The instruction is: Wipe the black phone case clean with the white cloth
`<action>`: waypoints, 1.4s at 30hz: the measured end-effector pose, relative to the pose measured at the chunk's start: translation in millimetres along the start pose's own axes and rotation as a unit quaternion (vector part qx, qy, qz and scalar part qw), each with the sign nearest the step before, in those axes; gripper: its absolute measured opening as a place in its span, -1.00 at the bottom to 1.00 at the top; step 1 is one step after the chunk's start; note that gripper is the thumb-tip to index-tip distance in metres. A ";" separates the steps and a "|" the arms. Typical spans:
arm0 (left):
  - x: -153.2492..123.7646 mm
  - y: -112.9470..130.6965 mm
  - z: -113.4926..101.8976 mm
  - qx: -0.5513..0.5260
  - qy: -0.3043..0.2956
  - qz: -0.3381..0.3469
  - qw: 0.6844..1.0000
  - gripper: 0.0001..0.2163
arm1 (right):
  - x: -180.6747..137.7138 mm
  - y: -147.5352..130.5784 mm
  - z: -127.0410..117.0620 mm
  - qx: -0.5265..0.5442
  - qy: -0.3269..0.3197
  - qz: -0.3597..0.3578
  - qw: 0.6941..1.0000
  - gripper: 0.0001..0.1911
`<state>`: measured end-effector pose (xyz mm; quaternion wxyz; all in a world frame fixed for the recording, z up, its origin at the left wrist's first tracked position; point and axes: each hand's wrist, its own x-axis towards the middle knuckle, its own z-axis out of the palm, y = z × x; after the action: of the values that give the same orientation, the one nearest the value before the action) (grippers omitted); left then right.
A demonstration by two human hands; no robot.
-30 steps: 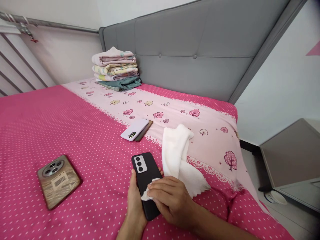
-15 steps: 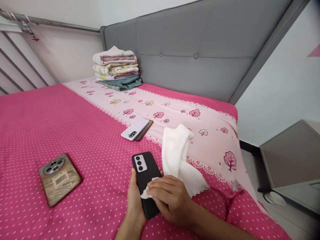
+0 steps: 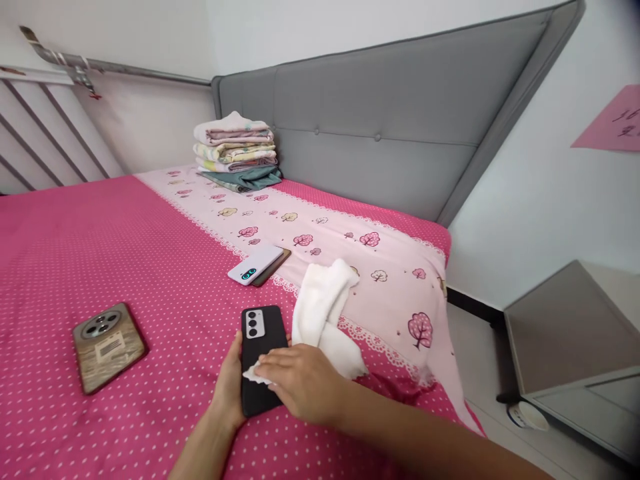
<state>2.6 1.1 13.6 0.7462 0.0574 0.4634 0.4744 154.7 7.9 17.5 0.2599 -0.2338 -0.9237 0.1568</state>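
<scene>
- My left hand (image 3: 230, 390) is closed round the black phone (image 3: 257, 350), thumb along its near-left edge and a fingertip showing at the far side; the phone lies back up in that grip, camera block pointing away from me
- My right hand (image 3: 310, 387) is narrow, fingers pinched together over a small white wad (image 3: 256, 375) pressed against the phone's back; I cannot tell whether it is tissue or cloth
- Just beyond my right hand lies a larger white cloth (image 3: 323, 307), loosely folded; whether my knuckles touch it is hidden
- Farther out from both hands, a lilac phone (image 3: 263, 260) partly covers a brownish phone (image 3: 277, 265); well to the left of my left hand, a patterned phone (image 3: 107, 350) rests alone on the bed (image 3: 165, 267)
- If I pressed too hard low on the back, the black phone could tip or slide from my left palm; the smooth case would be the cause
- The wad looks thin; rubbing across the raised camera block could snag or shred it; a loose pinch could let it slip, leaving bare fingertips smudging the case
</scene>
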 end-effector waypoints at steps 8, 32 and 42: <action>-4.6 -10.9 10.7 -0.012 -0.078 0.014 0.997 -0.48 | -25.0 7.1 -13.4 -0.012 -0.015 0.005 1.000 -0.60; -2.7 -45.1 47.1 -0.088 -0.006 0.176 0.980 -0.32 | -59.2 7.7 -27.2 -0.016 0.039 0.125 0.991 -0.68; 3.9 -44.8 30.7 -0.130 0.018 0.159 0.979 -0.36 | -37.1 11.3 -2.6 -0.035 0.025 0.160 0.986 -0.63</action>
<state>55.3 -9.4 4.8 0.6540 0.0243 0.3963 0.6440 188.2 -1.2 -0.1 0.2457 -0.3914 -0.8725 0.1584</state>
